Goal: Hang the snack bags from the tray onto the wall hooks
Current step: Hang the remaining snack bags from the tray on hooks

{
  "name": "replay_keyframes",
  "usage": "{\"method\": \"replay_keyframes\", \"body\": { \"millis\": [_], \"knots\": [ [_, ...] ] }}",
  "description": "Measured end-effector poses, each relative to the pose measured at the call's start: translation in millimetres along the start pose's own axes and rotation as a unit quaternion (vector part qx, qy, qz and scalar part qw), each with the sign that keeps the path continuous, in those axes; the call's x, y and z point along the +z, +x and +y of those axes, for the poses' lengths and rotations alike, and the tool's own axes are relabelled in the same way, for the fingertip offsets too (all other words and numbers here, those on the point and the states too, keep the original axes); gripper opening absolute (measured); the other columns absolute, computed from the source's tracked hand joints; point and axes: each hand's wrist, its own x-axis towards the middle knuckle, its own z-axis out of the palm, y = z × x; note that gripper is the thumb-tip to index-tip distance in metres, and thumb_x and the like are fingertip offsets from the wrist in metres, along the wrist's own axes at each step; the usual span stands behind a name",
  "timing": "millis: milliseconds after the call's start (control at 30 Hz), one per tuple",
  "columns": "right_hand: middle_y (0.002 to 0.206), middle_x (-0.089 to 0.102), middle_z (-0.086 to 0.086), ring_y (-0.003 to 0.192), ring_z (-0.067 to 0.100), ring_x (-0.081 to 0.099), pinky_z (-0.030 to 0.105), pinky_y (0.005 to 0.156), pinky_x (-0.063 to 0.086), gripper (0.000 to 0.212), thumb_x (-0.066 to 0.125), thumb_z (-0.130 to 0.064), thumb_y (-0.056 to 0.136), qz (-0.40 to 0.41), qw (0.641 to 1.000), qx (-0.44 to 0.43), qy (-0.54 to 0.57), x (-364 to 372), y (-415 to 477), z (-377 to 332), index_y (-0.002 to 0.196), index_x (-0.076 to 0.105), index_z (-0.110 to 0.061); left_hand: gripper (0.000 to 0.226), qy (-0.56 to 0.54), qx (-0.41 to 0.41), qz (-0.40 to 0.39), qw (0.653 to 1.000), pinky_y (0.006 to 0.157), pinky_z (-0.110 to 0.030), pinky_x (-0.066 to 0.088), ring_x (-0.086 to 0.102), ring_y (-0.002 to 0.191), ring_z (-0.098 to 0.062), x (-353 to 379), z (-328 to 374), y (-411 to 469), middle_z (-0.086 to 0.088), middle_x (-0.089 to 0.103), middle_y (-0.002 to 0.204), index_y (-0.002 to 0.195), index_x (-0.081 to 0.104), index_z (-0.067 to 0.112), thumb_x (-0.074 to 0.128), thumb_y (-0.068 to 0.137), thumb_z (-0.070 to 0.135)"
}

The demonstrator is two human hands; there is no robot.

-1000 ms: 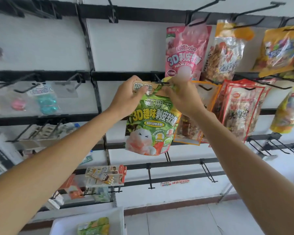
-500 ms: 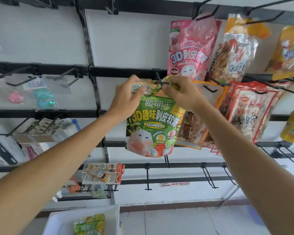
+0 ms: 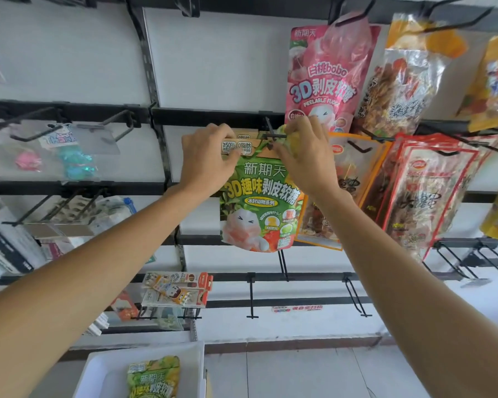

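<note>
While the fingers of the left hand (image 3: 204, 165) and right hand (image 3: 308, 162) pinch the top corners of the green bag (image 3: 259, 205), the hook (image 3: 272, 136) tip sits between them at its top edge — the bag hangs long-side down, well above the tray (image 3: 98, 369).

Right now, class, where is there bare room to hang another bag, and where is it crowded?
Free: the white panel left of the pink bag; the bare hooks below the green bag. Crowded: overlapping bags to its right.

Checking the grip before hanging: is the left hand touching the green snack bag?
Touching. In the head view the left hand pinches the top left corner of the green snack bag, with no gap between them.
</note>
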Motion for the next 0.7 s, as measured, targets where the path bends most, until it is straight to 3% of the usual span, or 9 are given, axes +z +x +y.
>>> {"method": "replay_keyframes", "body": {
  "millis": [67,133,233,367,567,700],
  "knots": [
    [0.114,0.053,0.006,0.102,0.025,0.050,0.038,0.083,0.046,0.033,0.068,-0.030,0.090,0.032,0.999,0.025,0.013,5.7,-3.3,1.0,0.111,0.053,-0.009,0.044,0.094,0.063,0.012,0.994,0.093,-0.044,0.041,0.050,0.110,-0.025,-0.9,-4.3,-7.2,-0.007,0.053,0.120,0.120,0.055,0.016,0.071,0.079,0.017],
    [0.118,0.051,0.012,0.105,0.030,0.050,0.042,0.083,0.046,0.034,0.067,-0.029,0.088,0.083,0.996,0.032,-0.026,14.1,-9.5,-0.7,0.110,0.054,-0.008,0.051,0.153,0.169,0.001,0.974,0.096,-0.044,0.036,0.043,0.118,-0.028,-3.0,-8.4,-17.2,-0.013,0.048,0.130,0.125,0.054,0.015,0.067,0.076,0.008],
    [0.129,0.051,0.015,0.116,0.033,0.043,0.045,0.094,0.037,0.032,0.064,-0.031,0.088,0.135,0.980,0.015,-0.147,26.5,-28.0,-8.0,0.113,0.056,-0.014,0.048,0.200,0.288,-0.109,0.930,0.101,-0.047,0.036,0.041,0.125,-0.030,0.3,-13.2,-30.0,-0.012,0.052,0.135,0.126,0.060,0.015,0.067,0.079,0.009],
    [0.155,0.039,0.008,0.146,0.039,0.024,0.052,0.119,0.016,0.046,0.065,-0.026,0.086,0.063,0.968,0.010,-0.243,39.4,-55.8,-5.7,0.131,0.058,-0.022,0.066,0.214,0.233,-0.212,0.924,0.115,-0.048,0.031,0.038,0.135,-0.034,10.9,-14.4,-31.6,-0.014,0.040,0.149,0.139,0.050,0.009,0.071,0.077,0.017],
    [0.168,0.002,-0.002,0.152,0.038,0.007,0.056,0.122,0.009,0.066,0.056,-0.033,0.095,-0.145,0.956,0.100,-0.233,33.3,-77.1,-12.6,0.155,0.027,-0.031,0.083,0.197,0.188,-0.281,0.920,0.122,-0.044,0.011,0.009,0.150,-0.032,14.9,-12.5,-39.5,-0.012,0.009,0.164,0.154,0.023,0.009,0.068,0.086,0.025],
    [0.168,-0.002,-0.004,0.153,0.035,0.006,0.055,0.122,0.008,0.067,0.056,-0.042,0.095,-0.230,0.938,0.126,-0.228,22.9,-82.9,-28.2,0.154,0.025,-0.035,0.076,0.183,0.168,-0.354,0.902,0.122,-0.049,-0.004,0.000,0.152,-0.029,1.8,-6.9,-56.3,-0.011,0.002,0.165,0.154,0.026,0.021,0.062,0.089,0.034]
  ]
}}
